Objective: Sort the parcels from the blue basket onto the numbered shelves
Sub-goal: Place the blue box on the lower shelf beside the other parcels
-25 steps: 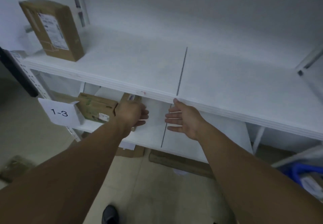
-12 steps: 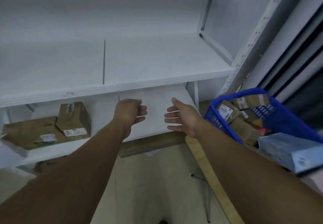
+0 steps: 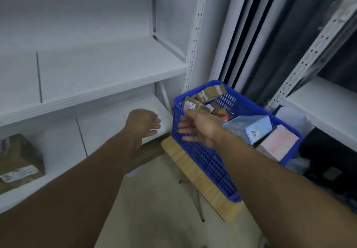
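Observation:
A blue basket stands on a small wooden table at the right, holding several parcels: brown boxes, a light blue box and a pink parcel. My right hand hovers open in front of the basket's near-left rim, fingers relaxed, holding nothing. My left hand hangs loosely curled and empty before the lower white shelf. A brown parcel lies on that lower shelf at the far left.
The upper white shelf runs across the left half. A perforated white upright stands between the shelves and the basket. Another white shelf unit is at the right, with dark items below it. Pale floor lies underneath.
The view has swung right from the shelves to the basket. My left hand let go of the brown parcel on the lower shelf, and both empty hands moved toward the basket.

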